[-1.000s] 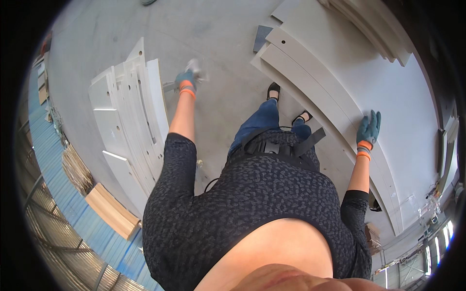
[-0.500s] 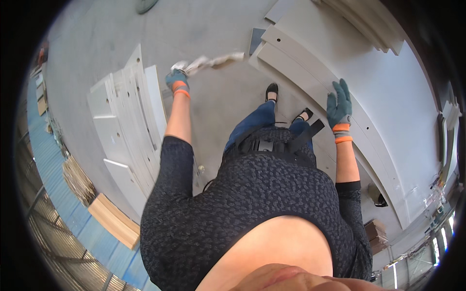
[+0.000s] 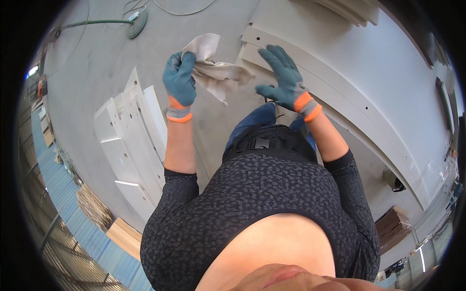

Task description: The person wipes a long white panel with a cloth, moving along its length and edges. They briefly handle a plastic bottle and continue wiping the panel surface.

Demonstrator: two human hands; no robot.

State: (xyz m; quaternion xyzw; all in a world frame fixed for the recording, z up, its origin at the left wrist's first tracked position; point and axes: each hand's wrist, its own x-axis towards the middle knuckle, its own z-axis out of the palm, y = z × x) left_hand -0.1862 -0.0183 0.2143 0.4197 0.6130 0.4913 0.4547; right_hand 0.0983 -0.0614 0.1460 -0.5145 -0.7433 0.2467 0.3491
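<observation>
One pale cloth (image 3: 213, 72) being pinched by the left hand (image 3: 178, 80), draped right of its fingers, right hand (image 3: 286, 85) held alongside, thumb splayed from fingers.

This looks like a workshop, with a grey floor (image 3: 121, 63). Drilled pale panels (image 3: 127, 138) are stacked at left, and long boards (image 3: 359, 101) lie at right.

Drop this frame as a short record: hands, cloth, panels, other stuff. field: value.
left hand: gloved, grip closed on cloth
right hand: gloved, empty, fingers spread, near cloth's free end
cloth: pale, creased
panels, right: long, pale, with holes
panels, left: pale, several, some with holes
other: round green disc, upper left, on floor
</observation>
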